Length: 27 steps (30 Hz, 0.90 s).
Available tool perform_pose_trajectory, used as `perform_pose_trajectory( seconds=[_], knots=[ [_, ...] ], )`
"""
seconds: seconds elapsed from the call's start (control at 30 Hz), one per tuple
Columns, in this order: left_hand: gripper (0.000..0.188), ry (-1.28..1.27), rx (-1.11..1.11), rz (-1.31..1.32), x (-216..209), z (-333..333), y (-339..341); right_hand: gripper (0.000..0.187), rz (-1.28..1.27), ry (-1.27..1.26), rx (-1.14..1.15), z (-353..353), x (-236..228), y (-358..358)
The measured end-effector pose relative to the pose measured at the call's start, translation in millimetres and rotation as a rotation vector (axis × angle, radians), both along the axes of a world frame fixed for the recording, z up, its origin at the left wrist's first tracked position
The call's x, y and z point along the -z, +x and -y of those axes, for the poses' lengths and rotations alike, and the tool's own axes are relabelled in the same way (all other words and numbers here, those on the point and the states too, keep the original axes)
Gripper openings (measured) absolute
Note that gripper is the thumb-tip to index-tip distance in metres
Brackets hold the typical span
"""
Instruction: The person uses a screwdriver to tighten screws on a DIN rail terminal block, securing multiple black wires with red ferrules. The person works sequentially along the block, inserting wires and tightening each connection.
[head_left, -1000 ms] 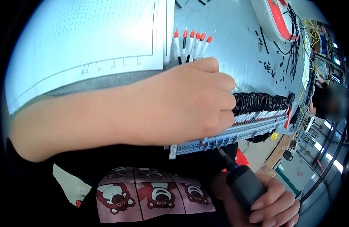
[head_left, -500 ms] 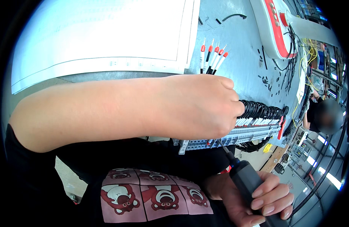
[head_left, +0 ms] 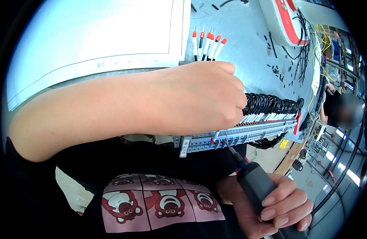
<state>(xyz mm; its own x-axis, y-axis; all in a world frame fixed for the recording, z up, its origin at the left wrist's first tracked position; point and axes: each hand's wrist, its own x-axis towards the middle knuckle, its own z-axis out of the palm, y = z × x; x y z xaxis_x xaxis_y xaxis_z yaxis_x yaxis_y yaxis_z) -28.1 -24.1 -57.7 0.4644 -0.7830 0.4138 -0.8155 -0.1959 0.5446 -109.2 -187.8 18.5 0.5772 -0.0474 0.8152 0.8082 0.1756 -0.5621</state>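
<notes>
My left hand (head_left: 215, 95) is curled over the back of a grey-blue terminal block strip (head_left: 199, 144), its fingertips hidden. Several black wires (head_left: 207, 46) with white sleeves and red ferrules fan out beyond this fist, apparently gripped in it. Below the knuckles, one red-tipped wire end (head_left: 214, 138) points down at the strip. My right hand (head_left: 271, 207) is wrapped around a black electric screwdriver (head_left: 255, 181); its thin bit reaches the strip's near face, just right of that wire end. A row of looped black wires (head_left: 271, 104) with white sleeves runs along the strip's far side.
Printed sheets (head_left: 96, 36) cover the left of the metal table (head_left: 251, 59). A white and red device (head_left: 281, 20) stands at the far right, with loose black wires beside it and black scraps scattered near. Red-handled pliers (head_left: 298, 117) lie at the strip's right end. Another person (head_left: 344, 109) is at right.
The strip, left hand and wire bundle have shifted slightly left and up in view. The screwdriver bit has moved with the strip, and the red-tipped wire end below the fist shows more clearly.
</notes>
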Motion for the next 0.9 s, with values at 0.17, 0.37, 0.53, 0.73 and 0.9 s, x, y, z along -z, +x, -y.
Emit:
perform_pose_trajectory(
  seconds=[0.17,0.37,0.53,0.73,0.9],
  knots=[
    [0.004,-0.047,0.033,0.017,-2.5,-1.3,0.8,0.040,-0.037,-0.105,0.004,-1.0,-7.9,-3.9],
    [0.006,-0.065,0.047,0.007,0.0,2.9,2.6,0.058,-0.024,0.117,0.088,-7.6,1.2,-0.8],
    [0.005,-0.034,0.019,-0.027,-9.5,-5.6,-0.5,0.054,-0.125,-0.174,-0.084,12.9,-13.7,-0.2],
    [0.004,-0.046,0.028,-0.040,-10.7,-0.5,-0.5,0.056,-0.151,-0.280,-0.071,22.1,-21.2,-3.0],
    [0.005,-0.024,0.015,-0.016,-13.0,-7.0,-2.9,0.058,-0.094,-0.290,-0.036,13.4,-18.4,0.3]
  ],
)
